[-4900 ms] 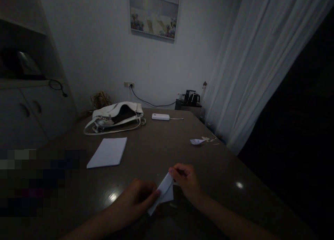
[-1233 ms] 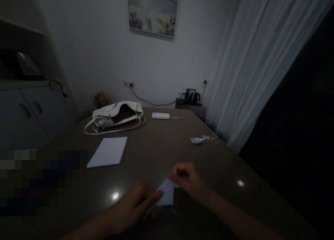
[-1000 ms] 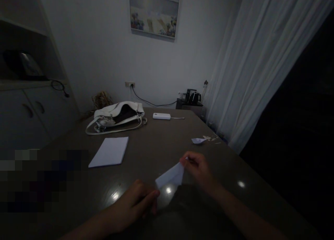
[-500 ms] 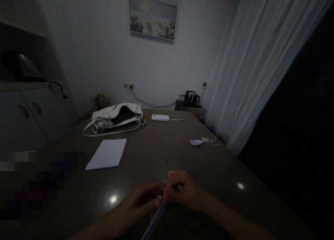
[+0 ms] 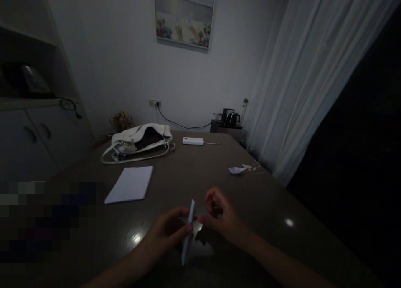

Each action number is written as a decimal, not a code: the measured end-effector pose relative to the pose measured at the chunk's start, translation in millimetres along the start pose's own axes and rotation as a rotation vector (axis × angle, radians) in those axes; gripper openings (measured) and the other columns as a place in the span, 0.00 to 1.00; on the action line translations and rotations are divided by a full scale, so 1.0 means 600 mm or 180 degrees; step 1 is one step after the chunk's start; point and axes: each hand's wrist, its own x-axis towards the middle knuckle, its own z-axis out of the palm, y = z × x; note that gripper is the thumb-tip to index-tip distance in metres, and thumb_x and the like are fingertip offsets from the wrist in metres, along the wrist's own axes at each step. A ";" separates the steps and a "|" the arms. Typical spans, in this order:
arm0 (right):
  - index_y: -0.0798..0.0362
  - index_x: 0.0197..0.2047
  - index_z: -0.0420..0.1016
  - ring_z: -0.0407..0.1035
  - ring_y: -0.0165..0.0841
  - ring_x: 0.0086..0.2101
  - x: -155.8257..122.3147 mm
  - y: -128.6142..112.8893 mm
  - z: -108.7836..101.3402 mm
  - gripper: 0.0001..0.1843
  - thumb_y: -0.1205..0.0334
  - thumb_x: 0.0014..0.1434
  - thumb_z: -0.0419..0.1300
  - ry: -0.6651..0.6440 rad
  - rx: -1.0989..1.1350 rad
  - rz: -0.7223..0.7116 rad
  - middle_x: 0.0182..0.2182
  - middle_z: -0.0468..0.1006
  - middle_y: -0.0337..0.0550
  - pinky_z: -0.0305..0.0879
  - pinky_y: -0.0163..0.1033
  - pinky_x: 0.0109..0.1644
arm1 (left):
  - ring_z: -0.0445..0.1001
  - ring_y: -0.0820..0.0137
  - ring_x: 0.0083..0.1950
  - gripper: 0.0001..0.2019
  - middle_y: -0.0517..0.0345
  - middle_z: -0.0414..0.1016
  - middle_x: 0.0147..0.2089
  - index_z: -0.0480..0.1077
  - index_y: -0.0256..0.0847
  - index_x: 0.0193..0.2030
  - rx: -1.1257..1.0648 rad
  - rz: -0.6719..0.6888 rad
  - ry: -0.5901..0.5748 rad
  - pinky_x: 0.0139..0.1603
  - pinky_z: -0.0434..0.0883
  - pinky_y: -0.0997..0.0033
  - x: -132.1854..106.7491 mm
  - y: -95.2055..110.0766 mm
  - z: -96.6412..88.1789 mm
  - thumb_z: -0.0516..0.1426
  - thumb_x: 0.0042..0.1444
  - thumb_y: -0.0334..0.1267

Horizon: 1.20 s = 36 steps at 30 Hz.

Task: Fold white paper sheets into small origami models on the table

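Observation:
A folded piece of white paper [image 5: 187, 248] stands nearly edge-on above the near part of the table. My left hand [image 5: 171, 229] pinches it between thumb and fingers. Just to its right is my right hand [image 5: 221, 215], apart from the paper, with curled fingers and the thumb held away from them; nothing shows in it. Farther off on the right lies a small folded paper piece [image 5: 236, 170], pointed at one end. A stack of white paper [image 5: 131, 183] rests on the table to the left.
The brown table [image 5: 194, 175] carries a white handbag [image 5: 140, 137] at the back left and a white power bank [image 5: 193, 141] with a short cable at the back. A black kettle [image 5: 232, 118] stands beyond the far right edge. A white curtain [image 5: 288, 70] hangs at right.
My right hand has let go of the paper and moved slightly up and right. The paper, still in my left hand, has turned more upright.

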 end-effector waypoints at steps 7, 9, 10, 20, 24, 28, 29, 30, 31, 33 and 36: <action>0.57 0.30 0.73 0.61 0.25 0.25 -0.008 -0.002 0.016 0.14 0.52 0.50 0.64 -0.0681 -0.0309 0.0125 0.23 0.68 0.36 0.55 0.31 0.28 | 0.74 0.66 0.38 0.19 0.53 0.76 0.38 0.66 0.41 0.50 0.0223 0.0125 -0.0027 0.41 0.71 0.66 0.001 -0.001 0.000 0.60 0.52 0.40; 0.57 0.32 0.74 0.61 0.26 0.25 -0.009 -0.003 0.017 0.14 0.53 0.50 0.64 -0.0678 -0.0336 0.0077 0.24 0.69 0.37 0.56 0.31 0.28 | 0.75 0.64 0.40 0.19 0.52 0.77 0.40 0.66 0.41 0.50 0.0219 0.0126 -0.0027 0.42 0.71 0.64 0.000 -0.001 -0.001 0.60 0.51 0.39; 0.57 0.33 0.75 0.62 0.26 0.25 -0.009 -0.003 0.017 0.14 0.53 0.50 0.63 -0.0665 -0.0353 0.0067 0.24 0.70 0.37 0.56 0.31 0.28 | 0.75 0.63 0.40 0.20 0.52 0.77 0.40 0.66 0.41 0.51 0.0220 0.0119 -0.0017 0.43 0.72 0.63 -0.001 -0.001 -0.001 0.61 0.50 0.38; 0.58 0.33 0.76 0.62 0.26 0.25 -0.011 -0.012 0.014 0.14 0.54 0.55 0.59 -0.0591 -0.0703 -0.0205 0.24 0.71 0.39 0.56 0.30 0.28 | 0.74 0.62 0.44 0.22 0.52 0.75 0.45 0.67 0.44 0.53 0.0221 0.0191 -0.0003 0.46 0.72 0.62 -0.004 0.004 0.002 0.62 0.49 0.34; 0.57 0.33 0.75 0.62 0.26 0.25 -0.010 -0.011 0.012 0.13 0.54 0.56 0.58 -0.0532 -0.0819 -0.0230 0.24 0.71 0.38 0.56 0.30 0.27 | 0.74 0.63 0.43 0.22 0.52 0.75 0.44 0.66 0.44 0.54 0.0100 0.0132 -0.0027 0.44 0.72 0.62 -0.005 0.001 0.001 0.61 0.51 0.36; 0.56 0.31 0.71 0.61 0.26 0.24 -0.011 -0.014 0.009 0.11 0.57 0.56 0.57 -0.0445 -0.0964 -0.0227 0.23 0.69 0.37 0.56 0.30 0.26 | 0.74 0.64 0.42 0.23 0.53 0.75 0.42 0.64 0.45 0.55 0.0085 0.0088 -0.0021 0.43 0.71 0.63 -0.006 -0.001 -0.001 0.60 0.52 0.38; 0.56 0.30 0.69 0.61 0.26 0.23 -0.012 -0.014 0.008 0.09 0.58 0.56 0.56 -0.0400 -0.0998 -0.0222 0.22 0.67 0.36 0.56 0.30 0.26 | 0.74 0.63 0.42 0.23 0.53 0.75 0.42 0.64 0.45 0.55 0.0091 0.0063 -0.0005 0.43 0.71 0.63 -0.006 -0.001 -0.001 0.59 0.52 0.38; 0.55 0.31 0.67 0.60 0.25 0.23 -0.013 -0.014 0.008 0.08 0.59 0.55 0.56 -0.0346 -0.1042 -0.0217 0.23 0.67 0.36 0.56 0.30 0.25 | 0.74 0.63 0.43 0.22 0.53 0.74 0.43 0.64 0.45 0.55 0.0101 0.0042 0.0020 0.43 0.71 0.63 -0.007 0.000 -0.001 0.59 0.52 0.39; 0.55 0.33 0.66 0.60 0.25 0.23 -0.014 -0.014 0.008 0.06 0.61 0.55 0.55 -0.0288 -0.1096 -0.0214 0.23 0.66 0.36 0.56 0.30 0.25 | 0.73 0.63 0.43 0.22 0.53 0.74 0.43 0.64 0.45 0.55 0.0116 0.0027 0.0032 0.43 0.71 0.63 -0.007 0.001 -0.001 0.59 0.53 0.39; 0.54 0.36 0.64 0.61 0.26 0.23 -0.016 -0.012 0.009 0.07 0.63 0.53 0.56 -0.0193 -0.1213 -0.0233 0.25 0.67 0.36 0.56 0.30 0.25 | 0.73 0.62 0.44 0.21 0.52 0.74 0.43 0.65 0.44 0.55 0.0137 0.0016 0.0029 0.44 0.70 0.62 -0.007 0.003 0.000 0.58 0.53 0.40; 0.52 0.39 0.63 0.62 0.26 0.24 -0.017 -0.009 0.012 0.09 0.64 0.53 0.56 -0.0168 -0.1210 -0.0310 0.25 0.69 0.36 0.57 0.30 0.25 | 0.72 0.62 0.46 0.20 0.52 0.74 0.45 0.65 0.44 0.54 0.0111 0.0074 0.0032 0.47 0.69 0.61 -0.007 0.009 0.000 0.58 0.54 0.40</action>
